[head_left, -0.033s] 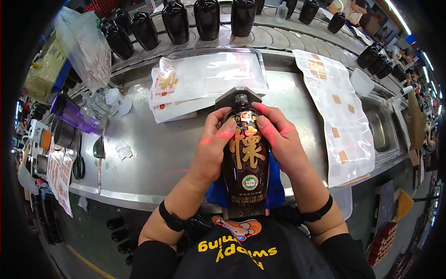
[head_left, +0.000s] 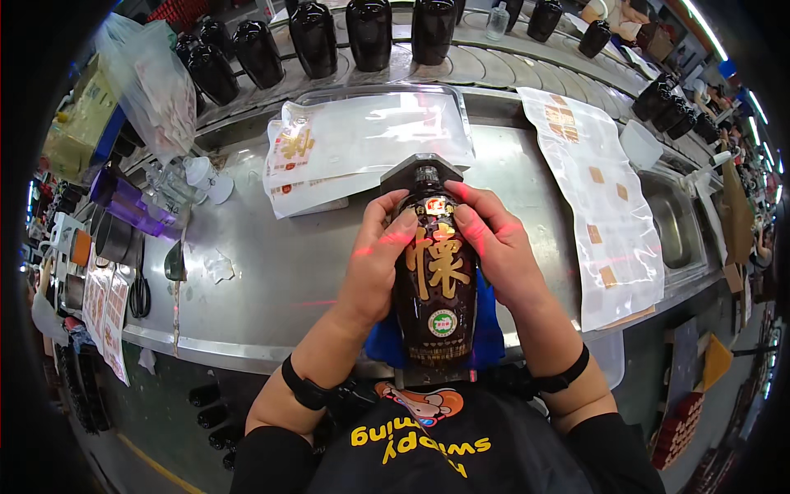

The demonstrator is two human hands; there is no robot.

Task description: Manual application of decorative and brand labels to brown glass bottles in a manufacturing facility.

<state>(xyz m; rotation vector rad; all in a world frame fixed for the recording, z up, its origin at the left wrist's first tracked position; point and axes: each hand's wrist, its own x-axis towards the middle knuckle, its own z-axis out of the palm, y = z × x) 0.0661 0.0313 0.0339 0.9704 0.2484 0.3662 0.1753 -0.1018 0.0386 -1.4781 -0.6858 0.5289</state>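
A dark brown glass bottle [head_left: 442, 300] lies on its back, its neck pointing away from me, with gold characters, a small red mark and a round green-white sticker on its front. My left hand [head_left: 377, 255] wraps the left shoulder, its thumb pressed beside the red mark. On the other side my right hand [head_left: 502, 247] grips the right shoulder, thumb on the front too. Both hands are closed on the glass; the fingertips behind it are hidden. Under the bottle are a blue cloth [head_left: 491, 329] and a grey angular holder [head_left: 395, 177]. Thin red light lines cross both hands.
A steel workbench [head_left: 247, 288] carries translucent decal sheets [head_left: 362, 136] ahead and a long decal sheet [head_left: 605, 222] at right, beside a sink [head_left: 675, 218]. Dark bottles [head_left: 368, 37] stand on a conveyor [head_left: 494, 70] behind. A purple container [head_left: 136, 202] and a whisk [head_left: 140, 292] lie left.
The dark bottles on the conveyor have shifted very slightly to the right. My hands and the held bottle look the same.
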